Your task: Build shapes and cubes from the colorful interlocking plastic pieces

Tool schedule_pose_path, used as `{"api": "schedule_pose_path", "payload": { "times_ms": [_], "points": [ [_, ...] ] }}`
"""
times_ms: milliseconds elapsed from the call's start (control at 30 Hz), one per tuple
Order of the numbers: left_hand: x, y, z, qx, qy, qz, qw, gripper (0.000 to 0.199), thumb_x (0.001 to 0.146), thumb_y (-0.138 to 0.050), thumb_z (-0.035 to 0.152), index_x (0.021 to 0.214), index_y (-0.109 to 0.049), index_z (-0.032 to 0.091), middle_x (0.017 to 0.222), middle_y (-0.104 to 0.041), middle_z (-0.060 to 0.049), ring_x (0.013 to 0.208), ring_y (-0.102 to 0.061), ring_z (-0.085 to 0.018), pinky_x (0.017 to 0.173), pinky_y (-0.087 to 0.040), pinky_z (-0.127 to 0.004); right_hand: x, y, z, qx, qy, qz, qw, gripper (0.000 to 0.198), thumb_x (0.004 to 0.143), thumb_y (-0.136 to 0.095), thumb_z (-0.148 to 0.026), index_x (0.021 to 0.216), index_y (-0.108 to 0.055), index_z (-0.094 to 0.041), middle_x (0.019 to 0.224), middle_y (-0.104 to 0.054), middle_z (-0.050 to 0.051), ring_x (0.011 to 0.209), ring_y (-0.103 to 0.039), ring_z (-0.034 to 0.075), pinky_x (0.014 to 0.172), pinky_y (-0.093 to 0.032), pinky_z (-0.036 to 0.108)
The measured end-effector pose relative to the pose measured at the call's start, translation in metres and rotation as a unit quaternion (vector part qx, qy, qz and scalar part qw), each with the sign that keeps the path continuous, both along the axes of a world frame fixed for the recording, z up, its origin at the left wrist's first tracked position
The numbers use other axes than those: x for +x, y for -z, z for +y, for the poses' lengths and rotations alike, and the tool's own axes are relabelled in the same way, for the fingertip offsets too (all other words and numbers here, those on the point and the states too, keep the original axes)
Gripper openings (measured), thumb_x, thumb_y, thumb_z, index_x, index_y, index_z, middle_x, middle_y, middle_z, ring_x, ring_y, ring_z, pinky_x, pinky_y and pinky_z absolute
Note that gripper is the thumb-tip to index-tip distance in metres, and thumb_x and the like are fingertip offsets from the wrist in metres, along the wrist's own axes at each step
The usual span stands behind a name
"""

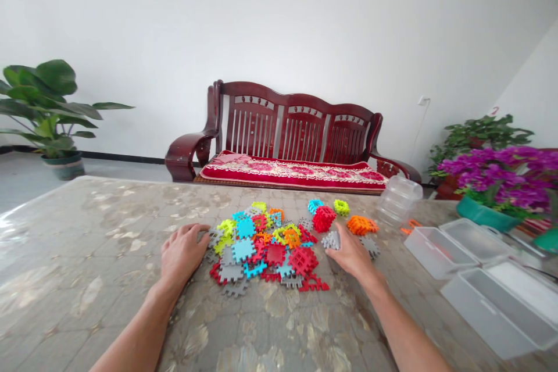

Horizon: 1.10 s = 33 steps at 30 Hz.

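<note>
A heap of toothed plastic interlocking tiles [275, 254] in red, blue, grey, orange and yellow-green lies in the middle of the table. At its left edge my left hand [182, 249] rests with fingers stretched forward and thumb apart, close beside grey tiles; nothing shows in its grasp. To the right of the heap, my right hand [354, 253] has its thumb and fingers around a small stack of grey tiles [331, 240]. A red tile stack [324, 218] stands just beyond that hand. Near it sit a blue stack [314, 206], a yellow-green stack [342, 207] and an orange stack [361, 225].
Two open clear plastic boxes [492, 322] [429, 256] stand at the right, with a clear plastic container [399, 200] behind. A pot of purple flowers [501, 177] is at the far right. Beyond the table [108, 279] is a wooden bench [283, 128].
</note>
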<state>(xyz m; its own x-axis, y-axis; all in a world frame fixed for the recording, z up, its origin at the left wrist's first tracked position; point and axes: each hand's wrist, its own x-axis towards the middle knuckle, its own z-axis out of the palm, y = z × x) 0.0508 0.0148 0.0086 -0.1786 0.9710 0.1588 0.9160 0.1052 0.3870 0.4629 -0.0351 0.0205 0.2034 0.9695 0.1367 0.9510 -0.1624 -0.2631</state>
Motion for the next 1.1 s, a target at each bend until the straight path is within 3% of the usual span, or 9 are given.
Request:
{"api": "schedule_pose_path", "payload": {
  "times_ms": [167, 333, 500, 733, 933, 1100],
  "points": [
    [0.0, 0.0, 0.0, 0.005, 0.0, 0.004, 1.0, 0.042, 0.088, -0.038, 0.037, 0.116, -0.068, 0.027, 0.132, -0.062, -0.009, 0.122, -0.054, -0.031, 0.102, -0.04, -0.048, -0.001, 0.001, 0.003, 0.006, -0.015, 0.007, 1.0, 0.07, 0.075, -0.064, -0.033, 0.141, -0.044, -0.019, 0.134, -0.059, 0.013, 0.126, -0.053, 0.028, 0.102, -0.041, 0.038],
    [-0.001, 0.002, 0.001, 0.001, -0.004, 0.008, 1.0, 0.042, 0.088, -0.039, 0.037, 0.116, -0.068, 0.028, 0.132, -0.062, -0.008, 0.122, -0.054, -0.031, 0.102, -0.04, -0.048, 0.009, 0.002, 0.005, -0.003, -0.047, 0.048, 0.998, 0.088, 0.069, -0.072, -0.04, 0.146, -0.037, -0.017, 0.144, -0.05, 0.015, 0.132, -0.047, 0.03, 0.106, -0.039, 0.042],
    [0.0, 0.002, 0.001, 0.007, -0.003, 0.009, 1.0, 0.042, 0.088, -0.038, 0.038, 0.115, -0.069, 0.029, 0.13, -0.063, -0.008, 0.122, -0.055, -0.031, 0.102, -0.041, -0.049, 0.032, -0.016, 0.002, -0.054, -0.081, 0.063, 0.993, 0.092, 0.061, -0.071, -0.022, 0.146, -0.038, -0.006, 0.146, -0.046, 0.021, 0.133, -0.046, 0.029, 0.11, -0.035, 0.039],
    [0.0, 0.0, 0.001, -0.001, -0.001, 0.006, 1.0, 0.043, 0.088, -0.037, 0.038, 0.116, -0.068, 0.028, 0.132, -0.061, -0.009, 0.123, -0.054, -0.032, 0.103, -0.04, -0.049, 0.046, -0.031, -0.008, -0.066, -0.187, 0.008, 0.98, 0.087, 0.056, -0.054, -0.004, 0.142, -0.045, -0.014, 0.15, -0.045, 0.014, 0.138, -0.041, 0.025, 0.115, -0.028, 0.038],
    [0.0, 0.001, 0.001, 0.003, -0.002, 0.004, 1.0, 0.043, 0.088, -0.037, 0.038, 0.116, -0.068, 0.027, 0.131, -0.061, -0.009, 0.124, -0.053, -0.032, 0.103, -0.04, -0.049, 0.043, -0.038, -0.004, -0.076, -0.239, -0.026, 0.968, 0.085, 0.055, -0.049, 0.0, 0.139, -0.049, -0.019, 0.144, -0.05, 0.01, 0.133, -0.046, 0.024, 0.113, -0.032, 0.036],
    [0.001, 0.0, 0.0, 0.005, -0.006, 0.005, 1.0, 0.042, 0.088, -0.038, 0.037, 0.116, -0.068, 0.028, 0.132, -0.061, -0.008, 0.124, -0.053, -0.031, 0.104, -0.039, -0.048, 0.042, -0.031, 0.006, -0.075, -0.27, -0.031, 0.959, 0.079, 0.058, -0.057, -0.004, 0.134, -0.05, -0.022, 0.135, -0.055, 0.01, 0.124, -0.052, 0.026, 0.105, -0.041, 0.037]
  ]
}}
